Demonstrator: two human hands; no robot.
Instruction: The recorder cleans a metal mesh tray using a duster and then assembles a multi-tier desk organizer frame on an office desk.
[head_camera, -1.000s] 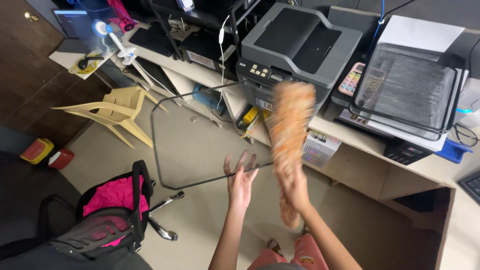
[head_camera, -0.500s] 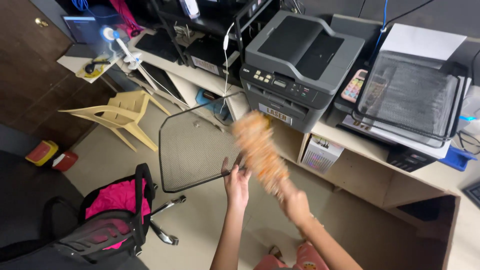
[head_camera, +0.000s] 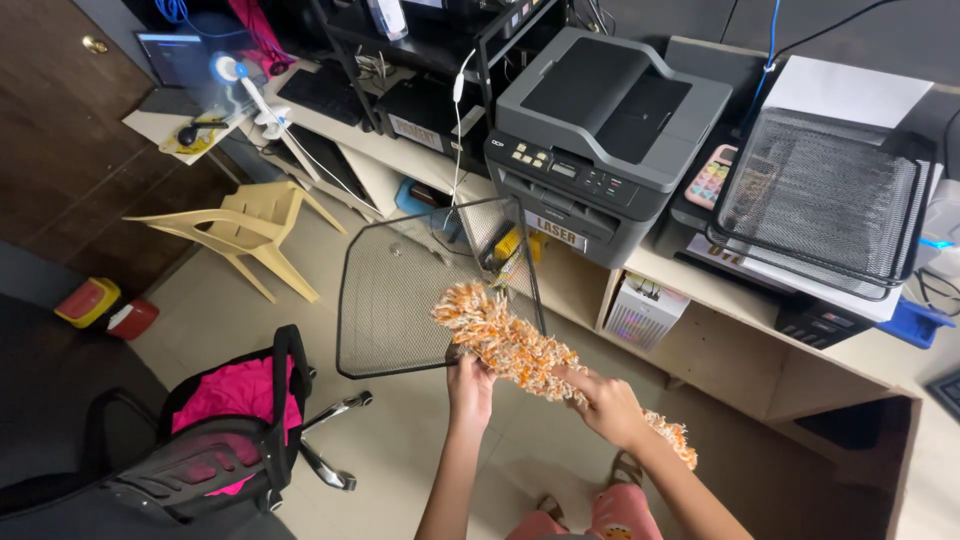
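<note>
The duster (head_camera: 545, 360) I held was shaggy orange and white, and my mesh tray (head_camera: 400, 290) was black. The printer (head_camera: 600, 130) was grey, the plastic chair (head_camera: 245, 225) beige, the office chair's cushion (head_camera: 235, 395) pink.

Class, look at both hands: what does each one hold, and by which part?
Left hand grips the black mesh tray by its bottom rim; right hand holds the orange duster mid-length.

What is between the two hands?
In the head view, the fluffy orange-and-white duster lies between the left hand and the right hand; both hands touch it.
</note>
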